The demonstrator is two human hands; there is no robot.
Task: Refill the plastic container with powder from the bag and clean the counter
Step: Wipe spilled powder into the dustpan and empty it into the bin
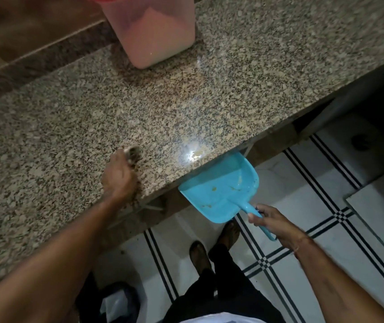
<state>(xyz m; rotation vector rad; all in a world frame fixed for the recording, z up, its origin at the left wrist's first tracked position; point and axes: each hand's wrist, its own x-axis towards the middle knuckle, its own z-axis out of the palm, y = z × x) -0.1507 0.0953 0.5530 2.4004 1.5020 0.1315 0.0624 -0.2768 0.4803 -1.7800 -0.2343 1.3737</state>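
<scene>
A translucent plastic container [153, 31] with pinkish powder inside stands at the back of the speckled granite counter [268, 66]. My left hand [117, 176] rests on the counter near its front edge, closed on a small blurred cloth or brush [133, 153]. My right hand [272, 223] grips the handle of a blue dustpan [221, 190], held just below the counter's front edge with its mouth against the edge. A few yellowish specks lie inside the pan. No bag is in view.
A bright light reflection [192, 155] shines on the counter near the dustpan. Below lies a white tiled floor with black stripes [326, 206], my sandalled feet [200, 255], and a dark bin [116, 301] by my left leg.
</scene>
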